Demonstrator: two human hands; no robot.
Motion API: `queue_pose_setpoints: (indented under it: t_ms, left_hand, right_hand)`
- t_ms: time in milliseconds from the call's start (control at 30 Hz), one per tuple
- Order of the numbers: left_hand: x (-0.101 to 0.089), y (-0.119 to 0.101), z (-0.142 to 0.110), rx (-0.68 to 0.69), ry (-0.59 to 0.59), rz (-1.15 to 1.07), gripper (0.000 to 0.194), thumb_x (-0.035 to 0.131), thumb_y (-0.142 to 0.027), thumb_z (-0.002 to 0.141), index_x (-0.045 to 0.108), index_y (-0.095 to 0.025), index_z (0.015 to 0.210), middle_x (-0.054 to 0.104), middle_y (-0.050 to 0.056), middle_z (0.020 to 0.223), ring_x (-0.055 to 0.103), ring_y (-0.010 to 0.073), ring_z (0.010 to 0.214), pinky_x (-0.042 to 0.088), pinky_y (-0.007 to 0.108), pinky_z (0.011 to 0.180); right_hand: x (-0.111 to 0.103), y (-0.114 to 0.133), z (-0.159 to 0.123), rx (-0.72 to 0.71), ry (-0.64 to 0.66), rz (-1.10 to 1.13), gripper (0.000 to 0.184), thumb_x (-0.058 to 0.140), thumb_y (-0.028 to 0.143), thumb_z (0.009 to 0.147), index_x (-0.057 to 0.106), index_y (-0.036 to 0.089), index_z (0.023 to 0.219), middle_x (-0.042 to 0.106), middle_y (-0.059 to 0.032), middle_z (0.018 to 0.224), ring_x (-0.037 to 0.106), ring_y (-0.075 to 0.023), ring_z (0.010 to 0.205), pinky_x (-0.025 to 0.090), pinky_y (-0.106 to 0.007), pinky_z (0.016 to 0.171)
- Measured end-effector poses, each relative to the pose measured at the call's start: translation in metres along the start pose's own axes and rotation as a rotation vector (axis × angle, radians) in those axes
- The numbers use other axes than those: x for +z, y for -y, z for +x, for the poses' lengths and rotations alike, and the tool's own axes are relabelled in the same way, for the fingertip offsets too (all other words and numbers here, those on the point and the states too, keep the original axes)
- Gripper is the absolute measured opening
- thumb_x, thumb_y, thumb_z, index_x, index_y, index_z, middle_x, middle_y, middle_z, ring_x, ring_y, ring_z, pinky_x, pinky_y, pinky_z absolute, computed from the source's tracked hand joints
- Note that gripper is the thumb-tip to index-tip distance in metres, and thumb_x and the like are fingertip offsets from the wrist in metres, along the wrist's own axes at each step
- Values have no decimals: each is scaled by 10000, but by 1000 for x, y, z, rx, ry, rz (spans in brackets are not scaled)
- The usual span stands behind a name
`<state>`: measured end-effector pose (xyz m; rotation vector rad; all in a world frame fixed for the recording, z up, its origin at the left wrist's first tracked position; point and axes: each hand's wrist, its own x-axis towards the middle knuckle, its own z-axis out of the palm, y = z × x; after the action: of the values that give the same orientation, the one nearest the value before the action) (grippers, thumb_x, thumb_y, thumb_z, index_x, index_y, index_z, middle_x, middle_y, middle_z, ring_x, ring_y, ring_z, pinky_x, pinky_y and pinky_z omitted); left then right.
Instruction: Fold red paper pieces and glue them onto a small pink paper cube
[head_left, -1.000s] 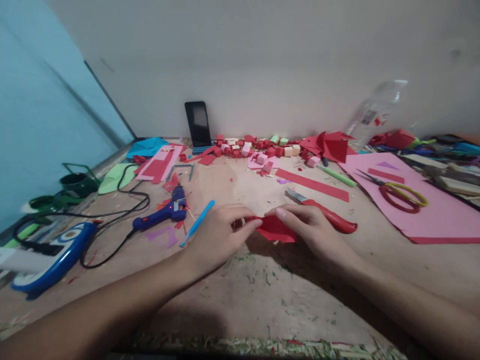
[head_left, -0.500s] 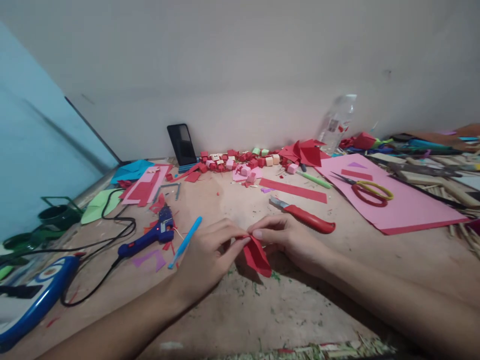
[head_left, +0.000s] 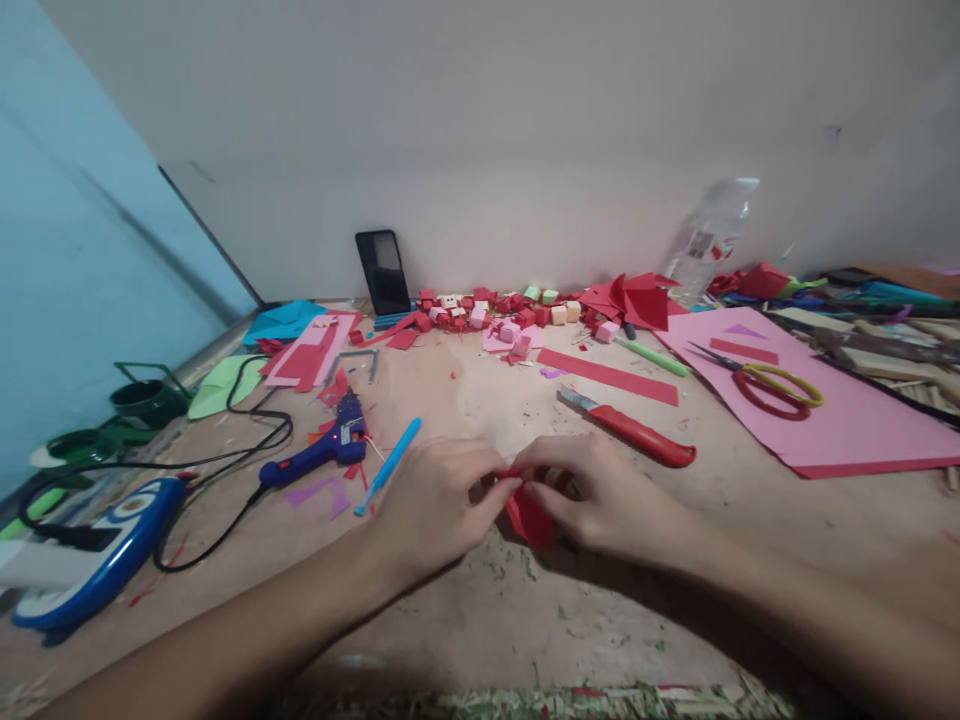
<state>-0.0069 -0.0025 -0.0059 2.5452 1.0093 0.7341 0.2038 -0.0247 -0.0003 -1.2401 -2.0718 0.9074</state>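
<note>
Between my two hands is a small piece of red paper, pinched along its upper edge, its lower part hanging toward me. My left hand holds the paper's left end between thumb and fingertips. From the other side my right hand grips it, thumb and fingers closed near the left fingertips. Just beyond the right hand lies a red-handled utility knife. A light blue stick-like tool rests beside my left hand.
A blue hot glue gun with a black cord lies left. Small paper cubes line the wall beside a leaning phone. Scissors rest on pink paper at right. A plastic bottle leans behind.
My right thumb and fingers have shifted down over the red paper, covering more of it. The view has turned slightly left, so the whole scene sits further right.
</note>
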Motion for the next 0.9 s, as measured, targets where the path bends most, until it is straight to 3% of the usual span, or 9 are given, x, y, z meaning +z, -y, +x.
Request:
queue_pose_setpoints:
  t_ms: [200, 367, 500, 633, 900]
  left_hand:
    - [0, -7, 1, -60, 25, -63, 184, 641, -210, 962, 750, -173, 817, 706, 11, 713, 612, 163, 659, 417, 280, 646]
    - [-5, -6, 8, -246, 25, -492, 223, 615, -275, 977, 784, -176, 869, 786, 24, 837, 689, 173, 784, 499, 268, 734]
    - [-3, 1, 10, -309, -12, -718, 155, 682, -273, 910, 793, -171, 878, 780, 20, 846, 677, 160, 767, 508, 262, 727]
    - [4, 5, 10, -358, -25, -829, 90, 753, -244, 837, 794, -163, 830, 771, 19, 816, 667, 148, 752, 503, 262, 737]
    - [12, 13, 8, -475, 42, -915, 139, 827, -286, 800, 807, -154, 839, 773, 30, 799, 663, 144, 721, 496, 250, 687]
  right_hand:
    - [8, -3, -1, -26, -46, -76, 172, 597, 143, 888, 754, 196, 842, 754, -39, 745, 652, -181, 655, 461, -298, 620]
    - [3, -7, 3, 73, -120, 122, 179, 641, 269, 925, 767, 195, 822, 770, -52, 774, 676, -209, 708, 488, -325, 650]
    - [-2, -7, 5, 120, -162, 317, 183, 689, 322, 880, 772, 194, 780, 770, -51, 786, 682, -221, 732, 503, -340, 661]
    - [-1, -9, 5, 100, -152, 369, 156, 710, 306, 863, 782, 205, 767, 769, -44, 775, 691, -219, 737, 515, -345, 667]
    - [1, -11, 5, 40, -153, 343, 150, 687, 219, 848, 800, 231, 750, 790, -46, 807, 711, -233, 771, 533, -367, 712]
